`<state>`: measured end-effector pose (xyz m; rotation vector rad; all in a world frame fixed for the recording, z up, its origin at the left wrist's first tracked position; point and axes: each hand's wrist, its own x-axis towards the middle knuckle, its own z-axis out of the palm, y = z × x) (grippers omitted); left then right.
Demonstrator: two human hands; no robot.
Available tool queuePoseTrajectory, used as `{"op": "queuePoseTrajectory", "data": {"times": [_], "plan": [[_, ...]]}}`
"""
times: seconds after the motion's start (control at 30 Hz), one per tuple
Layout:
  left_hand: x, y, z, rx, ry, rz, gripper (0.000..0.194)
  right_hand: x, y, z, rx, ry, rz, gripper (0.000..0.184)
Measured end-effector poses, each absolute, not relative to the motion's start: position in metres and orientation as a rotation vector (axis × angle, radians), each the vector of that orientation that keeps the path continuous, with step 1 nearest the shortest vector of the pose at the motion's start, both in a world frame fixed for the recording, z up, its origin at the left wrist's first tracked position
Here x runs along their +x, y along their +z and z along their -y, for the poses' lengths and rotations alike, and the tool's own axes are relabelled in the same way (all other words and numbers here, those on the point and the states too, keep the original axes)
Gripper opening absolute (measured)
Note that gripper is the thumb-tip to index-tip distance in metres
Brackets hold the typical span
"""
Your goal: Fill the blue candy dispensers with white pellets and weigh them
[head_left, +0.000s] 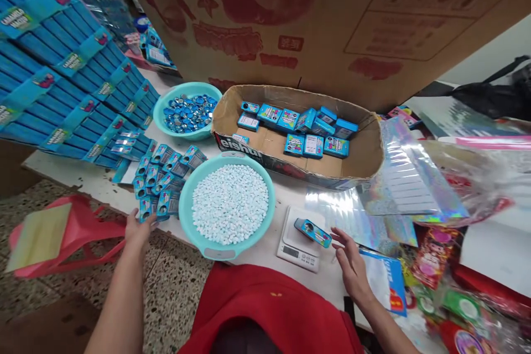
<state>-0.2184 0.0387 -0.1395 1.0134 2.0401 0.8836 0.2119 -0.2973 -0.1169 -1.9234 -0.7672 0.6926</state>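
Observation:
My left hand (139,231) is at the near edge of a cluster of small blue candy boxes (164,165). Its thumb and fingers sit around the nearest blue candy box (146,208); part of the grip is hidden. My right hand (349,261) is beside a small white digital scale (295,251), its fingers apart and nothing held. On the scale's platform another blue candy box (313,232) lies at a slant, its end close to my right fingertips. Between my hands stands a turquoise basin (185,215) full of small white candies (230,204).
Behind is a cut-down cardboard box (269,149) with several blue boxes inside. A second turquoise basin (157,113) holds blue and silver round pieces. Stacked blue display cartons (70,72) rise at left, above a red stool (78,232). Shiny plastic bags (406,171) lie at right.

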Motion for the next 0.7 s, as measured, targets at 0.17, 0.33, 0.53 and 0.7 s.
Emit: {"op": "queuePoseTrajectory", "data": {"times": [0.17,0.33,0.53,0.7], "plan": [[-0.209,-0.104,-0.014,1.120,0.792,-2.202,0.060,0.209,-0.118,0.296,-1.898,0.666,0.747,0.051],[-0.134,-0.092,0.028,1.984,0.759,-2.016,0.032,0.205,-0.120,0.286,-1.970,0.631,0.822,0.060],[-0.020,-0.120,0.039,1.855,0.378,-1.411,0.015,0.202,-0.106,0.251,-2.113,0.561,0.840,0.045],[-0.018,-0.122,0.015,1.090,0.675,-1.450,0.024,0.194,-0.058,0.211,-1.976,0.513,0.932,0.039]]}}
